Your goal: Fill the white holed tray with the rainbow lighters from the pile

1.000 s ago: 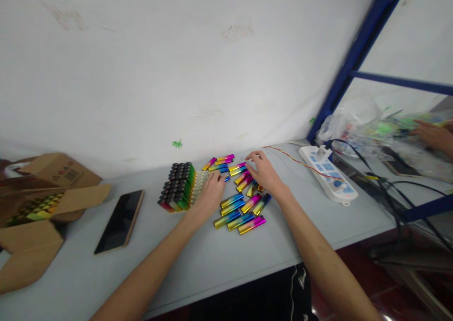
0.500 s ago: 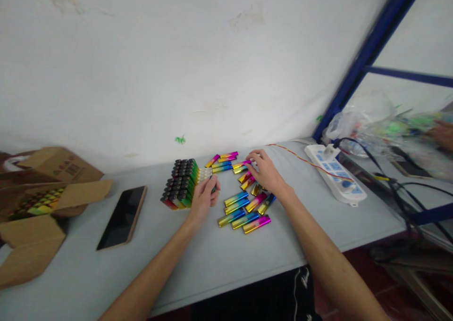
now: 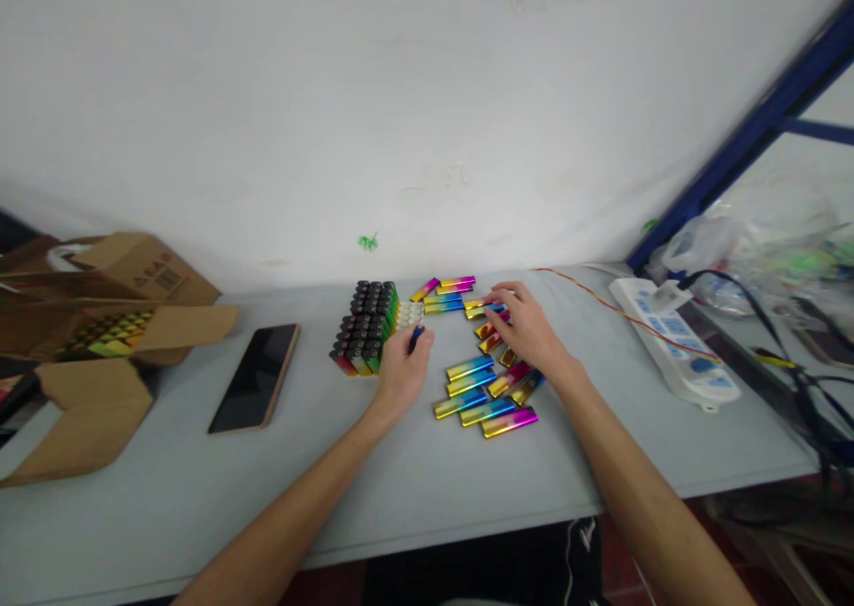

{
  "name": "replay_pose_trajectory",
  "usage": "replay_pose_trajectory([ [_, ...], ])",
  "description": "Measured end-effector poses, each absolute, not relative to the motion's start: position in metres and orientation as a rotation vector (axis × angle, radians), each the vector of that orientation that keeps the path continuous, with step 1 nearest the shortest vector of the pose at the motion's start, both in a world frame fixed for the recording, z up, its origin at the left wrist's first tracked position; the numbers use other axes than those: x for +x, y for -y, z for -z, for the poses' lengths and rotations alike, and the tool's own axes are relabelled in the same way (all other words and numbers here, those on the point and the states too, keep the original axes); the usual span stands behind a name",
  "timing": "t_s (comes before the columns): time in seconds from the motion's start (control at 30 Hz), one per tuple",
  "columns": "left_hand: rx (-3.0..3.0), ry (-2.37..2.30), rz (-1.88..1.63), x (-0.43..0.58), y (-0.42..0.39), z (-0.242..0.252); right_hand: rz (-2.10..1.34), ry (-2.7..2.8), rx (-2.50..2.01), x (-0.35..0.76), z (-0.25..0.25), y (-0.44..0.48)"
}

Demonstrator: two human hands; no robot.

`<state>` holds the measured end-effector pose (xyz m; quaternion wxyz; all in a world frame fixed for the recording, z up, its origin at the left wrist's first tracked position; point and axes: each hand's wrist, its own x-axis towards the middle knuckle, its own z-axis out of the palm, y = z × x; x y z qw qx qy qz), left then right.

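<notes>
My left hand is closed around a small dark lighter-like piece, with only its black end showing above the fingers. Beside that hand, black-topped lighters with red, yellow and green bodies stand in tight rows. A pale tray part with round cells shows at their right. My right hand, fingers apart and bent, hovers over or touches shiny gradient-coloured sleeves; the exact contact is unclear. One blue-gold sleeve and several pink-gold ones, such as a front sleeve, lie loose nearby.
A dark-screened phone lies left of the lighters. Farther left, an open cardboard box holds more yellow-green lighters. A white power strip with cables is at right, near a blue metal frame and plastic bags.
The view has shifted, so the table items appear farther right. My left hand has turned, and the piece's dark end now points up. My right hand stays over the sleeves.
</notes>
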<state>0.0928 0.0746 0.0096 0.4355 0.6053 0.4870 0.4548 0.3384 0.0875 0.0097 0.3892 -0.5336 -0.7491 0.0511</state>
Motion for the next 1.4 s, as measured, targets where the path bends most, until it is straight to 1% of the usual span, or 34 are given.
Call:
replay_pose_trajectory([
  [0.2,1.468,-1.209,-1.148,0.092,-0.075,-0.009,-0.145,1.916,-1.375,0.337,-0.009,-0.086],
  [0.33,1.362,-1.083,-1.113,0.097,-0.07,-0.016,-0.143,1.916,-1.371,0.337,-0.008,-0.087],
  [0.5,1.282,-0.813,-1.027,0.102,-0.066,-0.039,-0.127,1.925,-1.324,0.332,-0.009,-0.087],
  [0.63,1.327,-0.725,-1.101,0.094,-0.074,-0.065,-0.183,2.029,-1.225,0.308,-0.013,-0.079],
  [0.8,1.527,-0.895,-1.203,0.074,-0.098,-0.094,-0.21,2.21,-1.096,0.274,-0.019,-0.062],
  [0.93,1.677,-1.026,-1.223,0.058,-0.124,-0.099,-0.212,2.265,-1.006,0.26,-0.019,-0.055],
  [1.17,1.996,-1.196,-1.048,0.041,-0.158,-0.087,-0.202,2.305,-0.944,0.253,-0.013,-0.053],
  [1.4,2.354,-1.297,-0.81,0.044,-0.162,-0.097,-0.209,2.318,-0.982,0.252,-0.015,-0.052],
])
